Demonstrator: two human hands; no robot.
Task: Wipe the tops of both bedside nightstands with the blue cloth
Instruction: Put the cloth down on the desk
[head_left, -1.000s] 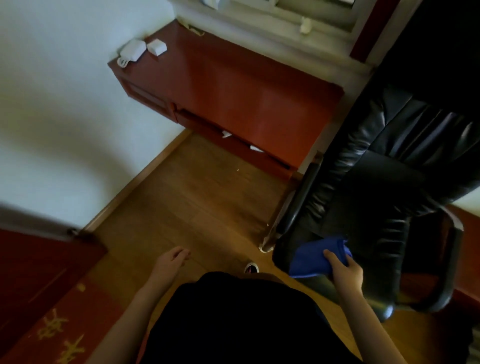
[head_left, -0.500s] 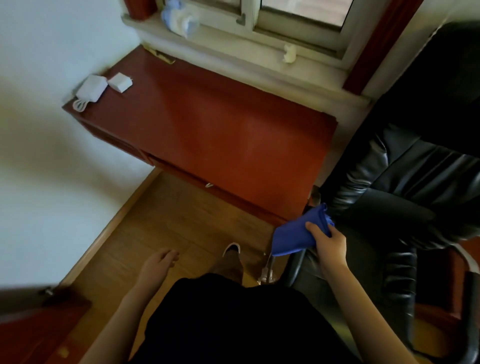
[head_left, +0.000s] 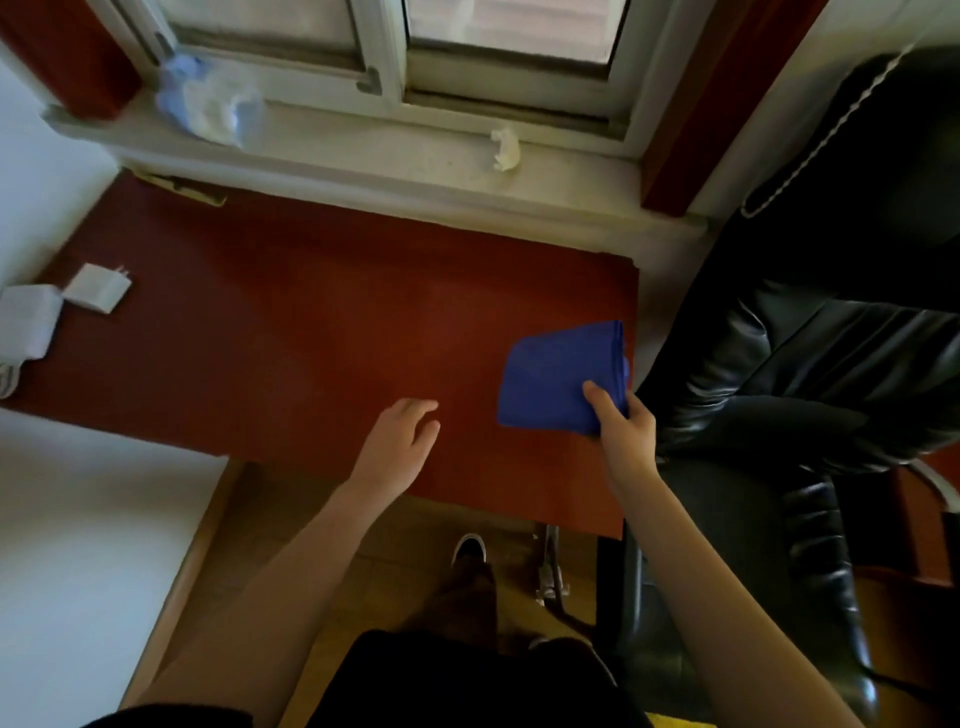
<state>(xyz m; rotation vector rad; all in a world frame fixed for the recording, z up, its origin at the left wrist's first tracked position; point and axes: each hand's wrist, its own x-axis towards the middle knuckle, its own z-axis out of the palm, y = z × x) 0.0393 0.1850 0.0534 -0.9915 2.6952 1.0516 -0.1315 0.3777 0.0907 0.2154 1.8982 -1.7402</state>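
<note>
A red-brown nightstand top (head_left: 311, 332) fills the middle of the head view, under a window sill. The folded blue cloth (head_left: 550, 379) lies spread over the nightstand's right end. My right hand (head_left: 623, 421) pinches the cloth's near right corner, thumb on top. My left hand (head_left: 400, 431) hovers over the nightstand's front edge, fingers relaxed and holding nothing, a little left of the cloth.
Two white chargers (head_left: 98, 288) (head_left: 26, 319) sit at the nightstand's left end. A black leather armchair (head_left: 805, 389) stands close on the right. Crumpled plastic (head_left: 213, 101) and a white scrap (head_left: 506, 148) lie on the sill (head_left: 363, 140). My shoe (head_left: 470, 551) shows on the wooden floor.
I have stepped closer to the nightstand. My right hand has carried the blue cloth from beside the armchair onto the nightstand's right end. My left hand has risen from my side over the front edge.
</note>
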